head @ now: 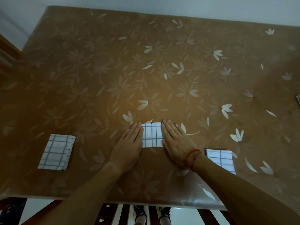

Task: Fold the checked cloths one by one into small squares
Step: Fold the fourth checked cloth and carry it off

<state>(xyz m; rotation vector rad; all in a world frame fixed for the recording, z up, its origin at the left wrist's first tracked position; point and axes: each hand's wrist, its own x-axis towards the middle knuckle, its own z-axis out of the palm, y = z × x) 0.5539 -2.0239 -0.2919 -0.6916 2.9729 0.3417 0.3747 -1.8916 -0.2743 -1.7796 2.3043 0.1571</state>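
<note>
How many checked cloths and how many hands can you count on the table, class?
Checked cloths: 3 (left cloth, middle cloth, right cloth)
Hands: 2 (left hand, right hand)
Total: 5
A sliver at the right edge is too cut off to count.

white blue-checked cloth point(152, 134), brown floral tablecloth point(146, 70)

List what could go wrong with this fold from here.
1. The left hand and right hand press flat on only the side edges of the middle cloth; lifted, its layers may spring open.
2. The right forearm passes over a corner of the folded cloth at right; pulling back might drag it askew.
</note>
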